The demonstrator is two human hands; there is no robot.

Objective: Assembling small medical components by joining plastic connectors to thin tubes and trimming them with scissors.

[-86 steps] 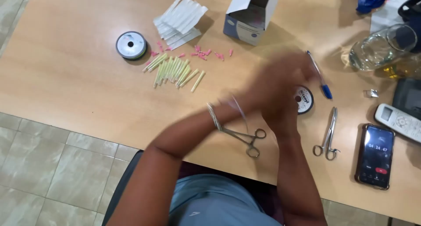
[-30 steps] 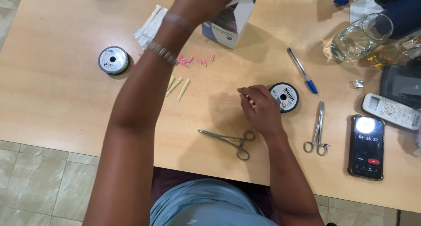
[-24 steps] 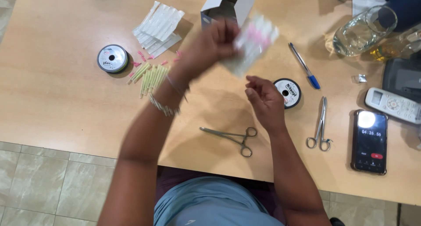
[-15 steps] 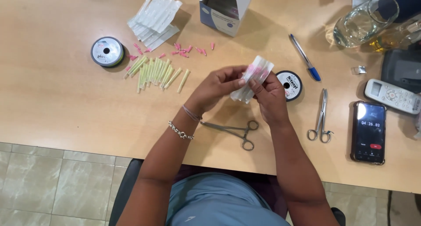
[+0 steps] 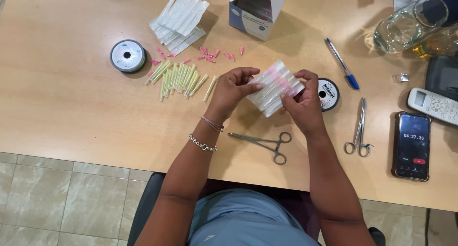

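Note:
Both of my hands hold a strip of clear blister packs with pink-hubbed needles (image 5: 275,86) above the middle of the wooden table (image 5: 62,112). My left hand (image 5: 232,89) grips its left end, my right hand (image 5: 301,101) its right end. An open white and blue carton (image 5: 255,10) stands at the back. Left of my hands lie several pale green needle sheaths (image 5: 180,78), small pink caps (image 5: 210,55) and a pile of empty blister wrappers (image 5: 179,18).
Forceps (image 5: 263,142) lie near the front edge and another pair of forceps (image 5: 360,129) to the right. Two thread spools (image 5: 127,55) (image 5: 328,94), a blue pen (image 5: 341,63), a phone (image 5: 411,145), a remote (image 5: 433,105) and a glass jug (image 5: 410,24) are also on the table.
My left hand reached to the carton at the back, took out the strip of packs and brought it to the middle, where my right hand joined it.

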